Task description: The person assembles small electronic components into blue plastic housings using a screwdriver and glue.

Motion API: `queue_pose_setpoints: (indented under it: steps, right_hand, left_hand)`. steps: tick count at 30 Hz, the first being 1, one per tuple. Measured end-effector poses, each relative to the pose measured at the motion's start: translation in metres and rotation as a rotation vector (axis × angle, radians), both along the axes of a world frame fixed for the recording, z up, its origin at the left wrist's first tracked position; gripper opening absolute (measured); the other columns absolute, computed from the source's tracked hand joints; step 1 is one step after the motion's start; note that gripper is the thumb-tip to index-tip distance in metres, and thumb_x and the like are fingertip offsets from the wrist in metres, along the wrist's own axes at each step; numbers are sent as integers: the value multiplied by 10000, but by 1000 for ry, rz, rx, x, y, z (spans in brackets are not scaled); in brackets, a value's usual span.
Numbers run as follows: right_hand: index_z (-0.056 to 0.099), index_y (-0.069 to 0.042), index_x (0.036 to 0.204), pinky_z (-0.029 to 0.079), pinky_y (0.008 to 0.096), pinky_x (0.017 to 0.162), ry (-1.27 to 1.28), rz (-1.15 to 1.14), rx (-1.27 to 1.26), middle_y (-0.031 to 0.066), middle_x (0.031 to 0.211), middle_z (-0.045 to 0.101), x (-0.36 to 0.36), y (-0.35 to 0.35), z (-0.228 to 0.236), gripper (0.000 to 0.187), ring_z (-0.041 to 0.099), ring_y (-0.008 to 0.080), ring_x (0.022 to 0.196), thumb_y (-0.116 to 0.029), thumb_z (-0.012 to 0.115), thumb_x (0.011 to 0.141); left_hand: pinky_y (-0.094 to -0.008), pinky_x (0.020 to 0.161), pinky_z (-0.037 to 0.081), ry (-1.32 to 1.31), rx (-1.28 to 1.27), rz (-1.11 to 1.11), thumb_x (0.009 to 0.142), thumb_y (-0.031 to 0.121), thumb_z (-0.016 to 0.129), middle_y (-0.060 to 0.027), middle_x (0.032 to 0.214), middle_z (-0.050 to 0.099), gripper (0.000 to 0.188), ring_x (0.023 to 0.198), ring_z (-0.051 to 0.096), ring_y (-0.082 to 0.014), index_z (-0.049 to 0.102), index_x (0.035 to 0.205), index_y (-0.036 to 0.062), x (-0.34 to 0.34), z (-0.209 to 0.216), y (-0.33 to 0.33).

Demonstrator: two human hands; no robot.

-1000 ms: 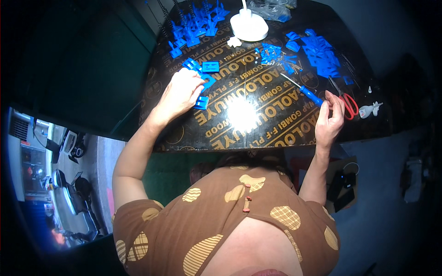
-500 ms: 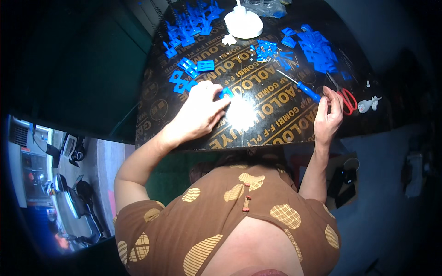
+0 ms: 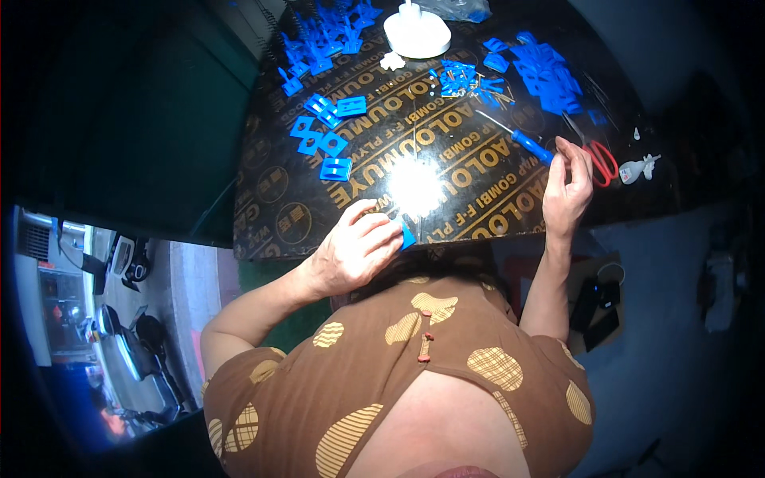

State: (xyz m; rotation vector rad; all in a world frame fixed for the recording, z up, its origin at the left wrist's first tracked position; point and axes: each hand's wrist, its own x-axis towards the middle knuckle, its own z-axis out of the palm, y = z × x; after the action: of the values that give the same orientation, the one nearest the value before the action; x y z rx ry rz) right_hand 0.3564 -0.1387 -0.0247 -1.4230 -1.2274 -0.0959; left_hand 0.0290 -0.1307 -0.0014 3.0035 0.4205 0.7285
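Observation:
My left hand (image 3: 362, 245) is closed at the table's near edge, its fingertips on a small blue plastic piece (image 3: 408, 236), mostly hidden behind them. My right hand (image 3: 568, 190) is raised over the right part of the table. Its thumb and fingers are pinched at the handle end of a blue-handled screwdriver (image 3: 531, 146), whose thin metal shaft points to the far left. Beyond my left hand lie several flat blue plastic pieces with openings in them, the nearest a square blue piece (image 3: 335, 169).
Upright blue parts (image 3: 323, 52) crowd the far left. A white lamp base (image 3: 417, 36) stands at the back, near small blue bits and metal pins (image 3: 470, 80). At right are a blue pile (image 3: 546, 76), red-handled scissors (image 3: 602, 163) and a small white bottle (image 3: 632, 171).
My left hand has drawn back toward the near edge with a blue piece, uncovering the square blue piece on the table. My right hand has stayed by the screwdriver's handle.

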Motion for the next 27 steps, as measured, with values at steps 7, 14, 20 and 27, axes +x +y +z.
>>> queue_pose_setpoints:
  steps: [7,14,20,27]
  right_hand:
    - [638,44,992,499,348,803,-159,66,147,153,955,613,-21,9,30,191,612,278,896,73,526,840]
    - [662,-13,979,501,350,744,-148,690,-244,167,874,645,-71,68,54,175,625,291,813,-93,556,866]
    - [604,1,802,454,253,534,271,914,-565,35,660,591,-83,94,48,235,540,95,557,-178,517,925]
    - [620,-13,818,425,196,513,658,1013,-578,7,657,580,-89,93,39,219,506,54,546,-181,548,940]
  left_hand:
    - [-326,707,497,-394,-298,212,777,-13,661,-117,850,664,74,764,631,-234,654,850,-26,15,17,25]
    - [-257,608,525,-823,-1357,217,856,140,662,-99,811,688,194,639,634,-141,673,925,-41,47,29,107]
    - [-279,589,549,-986,-1399,226,869,141,658,-110,834,693,201,626,652,-149,669,954,-41,55,22,120]
    - [-300,651,545,-1049,-1508,82,884,154,640,-95,835,671,214,684,622,-144,667,980,-35,53,9,122]
